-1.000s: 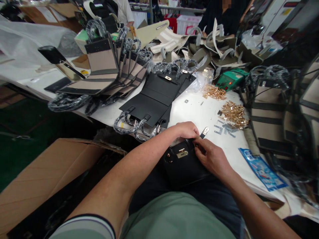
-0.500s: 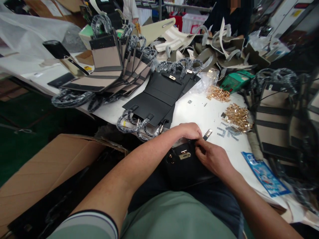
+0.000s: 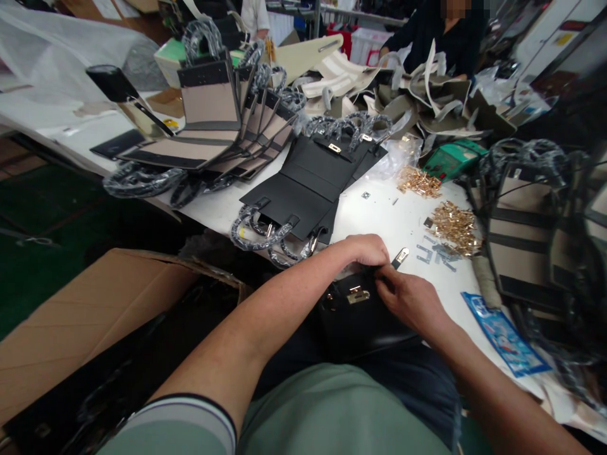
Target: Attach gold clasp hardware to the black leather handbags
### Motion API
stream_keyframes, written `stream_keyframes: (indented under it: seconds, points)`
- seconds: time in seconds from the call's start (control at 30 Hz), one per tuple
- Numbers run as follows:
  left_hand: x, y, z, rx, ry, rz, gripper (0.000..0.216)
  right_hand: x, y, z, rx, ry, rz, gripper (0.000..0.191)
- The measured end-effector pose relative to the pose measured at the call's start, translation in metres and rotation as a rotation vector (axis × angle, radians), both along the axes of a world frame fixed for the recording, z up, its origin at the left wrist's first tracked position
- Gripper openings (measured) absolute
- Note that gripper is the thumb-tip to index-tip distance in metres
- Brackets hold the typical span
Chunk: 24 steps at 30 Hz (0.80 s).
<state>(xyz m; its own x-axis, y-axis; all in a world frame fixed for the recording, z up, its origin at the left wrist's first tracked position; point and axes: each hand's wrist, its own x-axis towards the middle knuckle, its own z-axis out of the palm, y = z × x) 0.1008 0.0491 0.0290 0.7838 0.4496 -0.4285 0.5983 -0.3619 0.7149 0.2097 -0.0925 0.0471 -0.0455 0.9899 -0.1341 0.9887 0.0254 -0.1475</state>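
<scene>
A small black handbag [image 3: 360,319] with a gold clasp [image 3: 358,295] rests on my lap against the table edge. My left hand [image 3: 363,249] is curled over the bag's top edge, fingers closed on it. My right hand [image 3: 410,300] pinches the bag's black strap, whose metal tip [image 3: 401,256] pokes out above my fingers. Both hands meet at the top of the bag.
Flat black bags [image 3: 308,183] and beige-and-black bags [image 3: 213,133] with wrapped handles lie on the white table [image 3: 384,218]. Piles of gold fittings [image 3: 450,221], a green tool [image 3: 450,158], a blue packet [image 3: 505,335]. Cardboard box [image 3: 95,309] at left. Another person [image 3: 441,38] sits across.
The view has shifted slightly, so everything sits a little to the right. My hands stay at the bag's top, still working the strap.
</scene>
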Motion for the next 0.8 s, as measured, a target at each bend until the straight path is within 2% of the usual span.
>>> stream_keyframes:
  seconds: [0.13, 0.23, 0.33, 0.43, 0.63, 0.8]
  points:
    - [0.001, 0.003, -0.006, -0.096, -0.053, 0.022, 0.025, -0.002, -0.006, -0.009, 0.058, 0.078, -0.077, 0.028]
    - [0.002, 0.004, -0.008, -0.11, -0.094, 0.026, 0.022, -0.003, -0.009, -0.016, 0.088, 0.151, -0.17, 0.028]
    - [0.001, 0.004, -0.006, -0.085, -0.081, 0.031, 0.023, 0.0, -0.012, -0.019, 0.091, 0.392, -0.255, 0.021]
    - [0.0, 0.003, -0.005, -0.085, -0.06, 0.039, 0.032, 0.006, -0.013, -0.019, 0.08, 0.628, -0.27, 0.023]
    - [0.003, 0.004, -0.01, -0.098, -0.058, 0.046, 0.02, 0.01, -0.005, -0.025, 0.054, 0.684, -0.314, 0.021]
    - [-0.002, -0.001, -0.004, -0.08, -0.05, 0.071, 0.021, 0.008, -0.011, -0.027, 0.095, 0.806, -0.333, 0.026]
